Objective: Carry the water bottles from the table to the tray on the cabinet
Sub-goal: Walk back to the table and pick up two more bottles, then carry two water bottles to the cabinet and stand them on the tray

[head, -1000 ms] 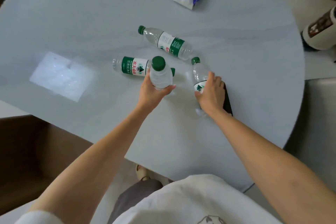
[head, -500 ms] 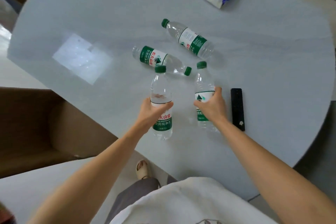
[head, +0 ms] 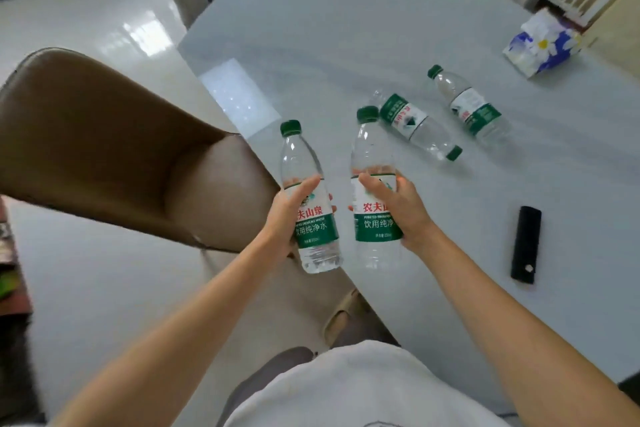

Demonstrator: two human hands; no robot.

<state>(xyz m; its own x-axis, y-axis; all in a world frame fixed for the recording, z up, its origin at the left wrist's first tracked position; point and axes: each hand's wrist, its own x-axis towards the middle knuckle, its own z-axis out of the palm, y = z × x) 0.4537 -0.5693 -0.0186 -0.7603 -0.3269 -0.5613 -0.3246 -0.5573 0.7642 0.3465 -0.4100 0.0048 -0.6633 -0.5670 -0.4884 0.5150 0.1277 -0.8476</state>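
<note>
The left hand (head: 289,215) is wrapping its fingers and thumb round the labelled middle of a clear plastic water bottle with a green cap (head: 309,198), holding it upright off the table, out past the table's edge and above the chair. The right hand (head: 398,210) is gripping a second clear green-capped water bottle (head: 374,184) the same way, upright and just beside the first, the two bottles near each other but apart.

Judging from this, the first pair is lifted and is only beginning its trip; nothing is delivered yet as far as the view shows. Two more clear green-capped bottles are lying on their sides on the pale grey round table (head: 346,28): one (head: 417,126) just behind the right-hand bottle, the other (head: 471,106) a little farther back. So at least one more trip seems to be waiting. The tray and the cabinet are not in view, so I cannot tell which way the carry is heading.

For room, the brown padded chair (head: 121,149) is sitting close against the table's curved edge on the left, directly under the left-hand bottle, and is narrowing the way out there. The glossy white floor (head: 86,10) beyond is looking open. A black slim remote control (head: 526,248) and a blue-and-white flowered tissue pack (head: 542,43) are lying on the table, well apart from the hands.
</note>
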